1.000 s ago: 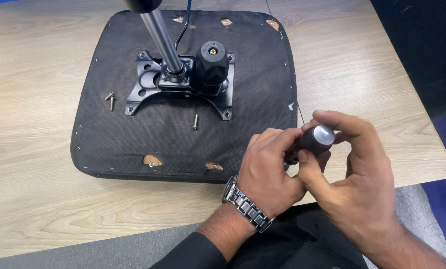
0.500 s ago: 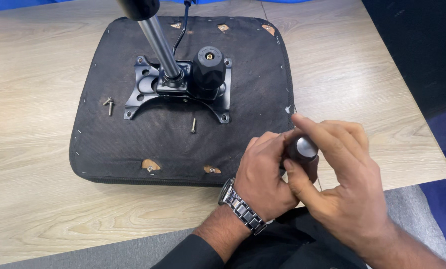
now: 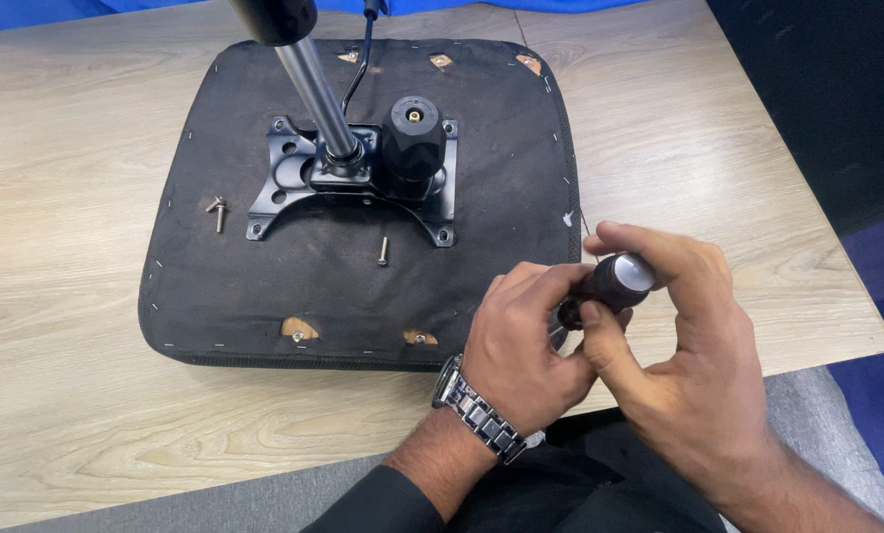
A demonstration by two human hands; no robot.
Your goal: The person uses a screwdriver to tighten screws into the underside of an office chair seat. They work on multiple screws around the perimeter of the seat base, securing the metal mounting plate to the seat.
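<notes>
Both hands work at the near right part of the tabletop point(image 3: 87, 415), over the near right corner of an upturned seat pad point(image 3: 215, 296).

**Hands**
- The left hand point(image 3: 521, 355), with a metal wristwatch point(image 3: 477, 410) at the wrist, is curled around the lower part of a dark tool handle point(image 3: 600, 286). What it pinches at the lower end is hidden by the fingers.
- The right hand point(image 3: 689, 345) is clenched on the same tool handle: index finger arched over the top, thumb pressed against the side. The handle's silver end cap point(image 3: 634, 271) shows between finger and thumb.

**Tool handle**
- Held in the air between both hands, tilted, silver cap up and to the right. It sits just above the seat pad's near right corner and close to the tabletop's near edge.

**Seat pad**
- Black fabric underside facing up, lying flat on the wooden tabletop, nearer the far edge.
- A black metal mounting plate point(image 3: 279, 188) sits at the pad's centre. A chromed column point(image 3: 314, 89) rises from it, tilted toward the far left.
- A black knob point(image 3: 414, 138) stands on the plate just right of the column.
- One loose bolt point(image 3: 384, 251) lies on the pad just on the near side of the plate; another bolt point(image 3: 216, 209) lies left of the plate.
</notes>
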